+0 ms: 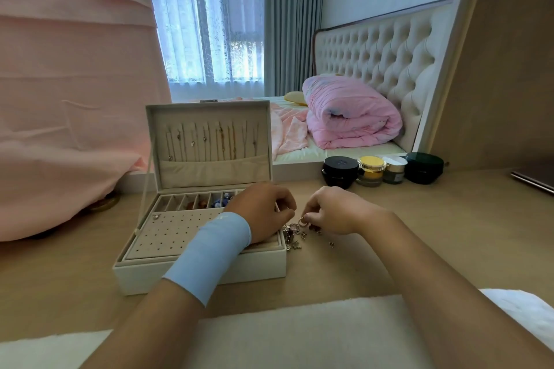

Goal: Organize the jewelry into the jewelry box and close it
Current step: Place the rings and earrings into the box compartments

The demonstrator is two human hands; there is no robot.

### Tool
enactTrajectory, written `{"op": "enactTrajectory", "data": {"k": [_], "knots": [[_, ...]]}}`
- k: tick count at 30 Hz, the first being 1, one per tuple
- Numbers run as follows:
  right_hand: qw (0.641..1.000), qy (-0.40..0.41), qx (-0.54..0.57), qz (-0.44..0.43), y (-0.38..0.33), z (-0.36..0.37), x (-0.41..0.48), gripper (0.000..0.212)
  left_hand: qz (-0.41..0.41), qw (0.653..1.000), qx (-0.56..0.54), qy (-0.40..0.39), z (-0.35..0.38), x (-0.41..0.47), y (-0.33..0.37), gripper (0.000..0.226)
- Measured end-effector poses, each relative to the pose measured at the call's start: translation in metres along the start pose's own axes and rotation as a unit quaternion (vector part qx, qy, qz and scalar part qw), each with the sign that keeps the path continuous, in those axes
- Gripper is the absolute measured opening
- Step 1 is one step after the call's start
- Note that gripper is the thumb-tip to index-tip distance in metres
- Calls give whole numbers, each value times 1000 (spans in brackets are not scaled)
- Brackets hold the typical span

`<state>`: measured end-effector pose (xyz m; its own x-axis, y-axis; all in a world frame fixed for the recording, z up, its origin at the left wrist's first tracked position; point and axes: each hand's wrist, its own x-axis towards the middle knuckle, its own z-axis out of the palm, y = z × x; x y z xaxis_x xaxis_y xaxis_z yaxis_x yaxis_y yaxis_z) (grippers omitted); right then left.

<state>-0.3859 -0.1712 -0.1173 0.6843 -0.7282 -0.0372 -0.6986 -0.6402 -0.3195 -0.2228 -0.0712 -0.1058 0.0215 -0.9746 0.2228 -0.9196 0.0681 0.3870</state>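
Note:
A white jewelry box (pixel 168 274) stands open on the wooden desk, left of centre. Its raised lid (pixel 208 141) has several necklaces hanging inside. The tray holds a perforated earring panel (pixel 171 231) and a row of small compartments with beads. My left hand (pixel 263 210), with a light blue wristband, hovers over the box's right edge with fingers curled; whether it holds anything is hidden. A small pile of loose jewelry (pixel 296 234) lies on the desk just right of the box. Over that pile, my right hand (pixel 332 210) pinches a small gold ring (pixel 302 220).
Several cosmetic jars (pixel 380 171) stand at the back of the desk, right of the box. A dark flat device (pixel 533 178) lies at the far right edge. Pink fabric (pixel 69 99) hangs at the left. A white cloth (pixel 299 335) covers my lap at the desk's front.

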Motion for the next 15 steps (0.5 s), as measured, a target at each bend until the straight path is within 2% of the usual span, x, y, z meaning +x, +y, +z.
{"op": "enactTrajectory", "data": {"k": [4,7,10,15], "knots": [[993,12,120,-9,0,-5,0,19,-10,1000,-29,3,-1,-1,-3,15],[974,8,223,-40,-7,-13,-3,20,-22,999,-42,16,-1,-1,-3,26],[945,3,320,-64,-13,-16,-6,18,-47,995,-81,39,-1,0,-3,19],[927,32,373,-33,-15,-3,1,18,-80,986,-120,82,-6,0,-8,4]]}}
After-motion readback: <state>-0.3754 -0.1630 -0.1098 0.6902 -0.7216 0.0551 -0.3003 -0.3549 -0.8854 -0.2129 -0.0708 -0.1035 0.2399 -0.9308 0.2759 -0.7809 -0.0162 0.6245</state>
